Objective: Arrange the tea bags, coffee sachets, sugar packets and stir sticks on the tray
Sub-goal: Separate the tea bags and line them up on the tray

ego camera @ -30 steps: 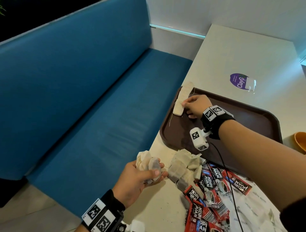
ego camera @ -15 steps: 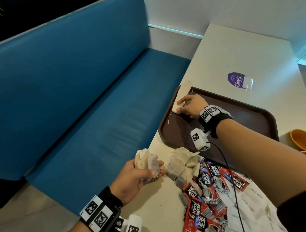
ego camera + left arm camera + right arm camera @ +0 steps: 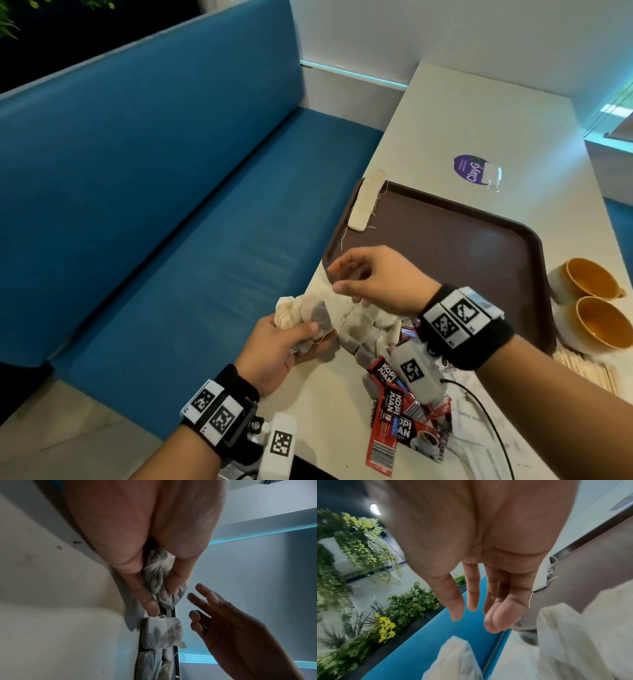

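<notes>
A brown tray [image 3: 445, 240] lies on the white table. A row of tea bags [image 3: 364, 202] leans along its far left rim, seen also as tea bags [image 3: 541, 577]. My left hand [image 3: 291, 339] grips a bunch of tea bags [image 3: 310, 317] at the table's left edge; the same bunch [image 3: 161, 582] shows between thumb and fingers. My right hand [image 3: 359, 277] hovers just above that bunch, fingers [image 3: 471, 595] relaxed and empty. More loose tea bags [image 3: 359, 329] lie beside red coffee sachets [image 3: 394, 404]. White sugar packets [image 3: 479, 445] and wooden stir sticks [image 3: 589, 370] lie at the right.
Two orange-lined cups [image 3: 592, 301] stand right of the tray. A purple sticker [image 3: 471, 169] marks the far table. A blue bench [image 3: 171, 222] runs along the left, below the table edge. A cable [image 3: 479, 411] trails over the packets.
My right hand has left the tea bag row on the tray and come back toward me, now open above the bunch in my left hand. The left hand kept its grip.
</notes>
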`<state>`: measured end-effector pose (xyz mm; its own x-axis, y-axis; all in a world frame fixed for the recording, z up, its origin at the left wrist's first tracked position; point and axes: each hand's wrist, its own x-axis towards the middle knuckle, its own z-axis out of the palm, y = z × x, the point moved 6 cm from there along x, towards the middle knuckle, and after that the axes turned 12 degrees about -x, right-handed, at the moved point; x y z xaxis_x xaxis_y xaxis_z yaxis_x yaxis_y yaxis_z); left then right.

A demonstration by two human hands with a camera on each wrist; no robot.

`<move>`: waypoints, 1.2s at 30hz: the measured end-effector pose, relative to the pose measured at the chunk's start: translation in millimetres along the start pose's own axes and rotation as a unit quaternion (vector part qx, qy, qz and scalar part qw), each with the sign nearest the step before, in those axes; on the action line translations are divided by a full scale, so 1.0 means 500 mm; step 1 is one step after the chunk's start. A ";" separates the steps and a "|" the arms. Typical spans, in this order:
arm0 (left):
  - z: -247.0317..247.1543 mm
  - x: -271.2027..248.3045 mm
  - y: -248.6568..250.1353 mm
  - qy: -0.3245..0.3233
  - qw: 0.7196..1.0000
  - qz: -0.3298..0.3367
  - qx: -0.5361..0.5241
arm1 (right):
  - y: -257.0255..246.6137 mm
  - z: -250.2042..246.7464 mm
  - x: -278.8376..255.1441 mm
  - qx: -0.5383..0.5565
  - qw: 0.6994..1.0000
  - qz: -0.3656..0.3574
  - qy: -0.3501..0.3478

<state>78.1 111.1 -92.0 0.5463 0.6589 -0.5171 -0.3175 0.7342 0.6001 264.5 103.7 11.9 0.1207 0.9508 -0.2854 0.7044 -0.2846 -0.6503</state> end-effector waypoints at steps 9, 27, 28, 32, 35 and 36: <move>0.017 -0.015 0.000 -0.020 0.998 0.005 0.051 | 0.014 0.072 -0.043 -0.040 0.999 0.005 0.025; 0.004 -0.003 -0.003 0.005 0.999 -0.018 0.039 | 0.065 -0.095 -0.029 0.061 0.962 0.080 0.252; 0.004 -0.003 -0.004 0.007 0.999 -0.017 0.033 | 0.069 -0.101 -0.019 0.058 0.966 0.084 0.237; 0.004 -0.002 -0.005 0.007 0.999 -0.021 0.027 | 0.105 -0.113 0.048 0.047 0.980 0.092 0.173; 0.006 0.000 -0.004 0.004 1.000 -0.018 0.018 | 0.134 -0.127 0.106 0.032 0.977 0.104 0.183; 0.007 0.000 -0.003 0.002 1.000 -0.017 0.012 | 0.141 -0.127 0.127 0.016 0.976 0.110 0.187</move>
<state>81.4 109.4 -91.1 0.5523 0.6351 -0.5400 -0.2812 0.7517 0.5966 366.4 151.8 -7.2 0.5182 0.8425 -0.1472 0.6114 -0.4853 -0.6251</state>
